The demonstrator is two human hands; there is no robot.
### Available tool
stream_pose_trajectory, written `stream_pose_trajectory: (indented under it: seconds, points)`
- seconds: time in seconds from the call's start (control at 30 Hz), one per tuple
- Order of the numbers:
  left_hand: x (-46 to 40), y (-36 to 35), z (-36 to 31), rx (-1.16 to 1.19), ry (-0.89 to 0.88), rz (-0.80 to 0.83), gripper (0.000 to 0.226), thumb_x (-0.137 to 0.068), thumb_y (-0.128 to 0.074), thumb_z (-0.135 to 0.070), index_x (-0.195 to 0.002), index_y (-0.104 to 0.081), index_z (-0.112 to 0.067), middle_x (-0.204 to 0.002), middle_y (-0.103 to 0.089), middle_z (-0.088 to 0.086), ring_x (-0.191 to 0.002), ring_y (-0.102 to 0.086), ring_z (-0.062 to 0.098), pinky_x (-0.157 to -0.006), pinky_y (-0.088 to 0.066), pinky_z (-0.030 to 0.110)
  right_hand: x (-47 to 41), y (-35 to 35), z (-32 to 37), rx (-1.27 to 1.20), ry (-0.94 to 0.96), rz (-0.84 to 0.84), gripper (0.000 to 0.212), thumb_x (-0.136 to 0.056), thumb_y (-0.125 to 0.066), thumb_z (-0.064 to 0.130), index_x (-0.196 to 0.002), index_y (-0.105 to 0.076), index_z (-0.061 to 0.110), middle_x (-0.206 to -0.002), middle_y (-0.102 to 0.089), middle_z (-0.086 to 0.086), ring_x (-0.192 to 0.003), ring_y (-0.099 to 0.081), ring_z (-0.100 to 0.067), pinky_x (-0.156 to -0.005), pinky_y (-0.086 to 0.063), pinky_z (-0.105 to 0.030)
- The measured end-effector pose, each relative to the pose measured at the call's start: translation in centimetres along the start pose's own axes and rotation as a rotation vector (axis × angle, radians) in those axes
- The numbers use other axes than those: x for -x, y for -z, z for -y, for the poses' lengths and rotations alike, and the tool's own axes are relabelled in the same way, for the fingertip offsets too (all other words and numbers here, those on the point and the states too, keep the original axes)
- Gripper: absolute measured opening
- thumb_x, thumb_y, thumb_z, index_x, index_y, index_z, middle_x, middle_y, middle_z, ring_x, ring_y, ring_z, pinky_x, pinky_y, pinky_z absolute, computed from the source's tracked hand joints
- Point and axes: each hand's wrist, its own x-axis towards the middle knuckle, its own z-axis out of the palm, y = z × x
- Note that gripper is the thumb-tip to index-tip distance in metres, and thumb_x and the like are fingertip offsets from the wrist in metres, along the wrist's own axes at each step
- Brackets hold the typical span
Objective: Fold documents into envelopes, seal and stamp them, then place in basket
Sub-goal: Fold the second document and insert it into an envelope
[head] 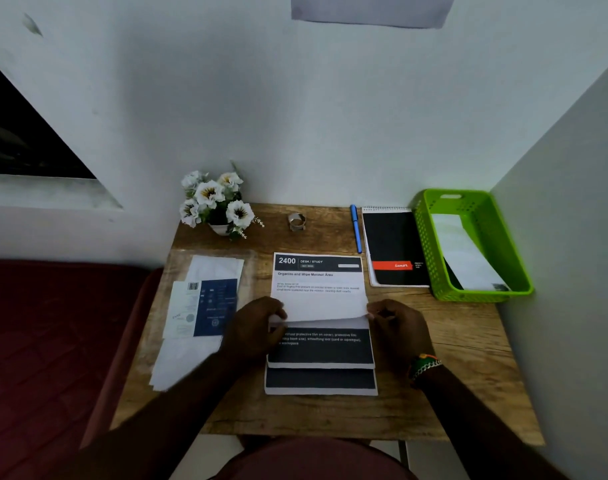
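Observation:
A printed document (318, 289) with a black header lies on top of a stack of similar sheets (320, 379) in the middle of the wooden desk (451, 375). Its lower edge is lifted off the stack and curled toward the far side. My left hand (257, 327) pinches that edge at its left corner, and my right hand (399, 329) pinches it at the right corner. White envelopes (188, 358) lie in a pile at the left, partly under a blue-and-white packet (207, 306). The green plastic basket (423, 237) stands at the back right with a white envelope (465, 254) inside.
A black notebook (394, 251) lies beside the basket, with a blue pen (356, 228) to its left. A roll of tape (297, 221) and a pot of white flowers (214, 206) stand near the back wall. A dark red seat (53, 341) borders the desk's left side.

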Motion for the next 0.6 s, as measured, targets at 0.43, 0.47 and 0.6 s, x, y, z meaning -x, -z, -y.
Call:
stream_pose_trajectory:
  seconds: [0.43,0.47,0.6]
  points:
    - [-1.2,-3.6,-5.3,-0.121,0.015,0.07,0.071,-0.099,-0.052,-0.034,-0.158,-0.019,-0.012,-0.166,-0.014,0.008,-0.153,-0.012,0.024,-0.125,-0.013,0.039,1.5,-5.4,4.8,0.281,0.242,0.038,0.051,-0.086,-0.053,0.025,-0.136,-0.057,0.016,-0.144,-0.056,-0.007,-0.134,-0.049,-0.025,-0.109,-0.039,-0.047]
    - [-1.3,-4.1,-5.7,-0.173,0.016,0.129,0.076,-0.1,-0.049,-0.038,-0.158,-0.008,-0.011,-0.166,-0.001,0.008,-0.154,-0.001,0.024,-0.125,-0.007,0.04,1.3,-6.5,5.4,0.271,0.253,0.074,0.054,-0.09,-0.047,0.029,-0.14,-0.053,0.011,-0.147,-0.052,-0.011,-0.137,-0.047,-0.027,-0.113,-0.036,-0.046]
    - [-1.1,-5.5,-5.6,-0.33,0.063,0.307,0.1,-0.094,-0.047,-0.061,-0.154,0.019,-0.016,-0.16,0.027,0.007,-0.149,0.024,0.025,-0.124,0.005,0.046,0.8,-9.0,6.6,0.316,0.227,0.252,0.073,-0.092,-0.016,0.046,-0.155,-0.027,0.01,-0.162,-0.024,-0.01,-0.151,-0.021,-0.023,-0.123,-0.022,-0.047]
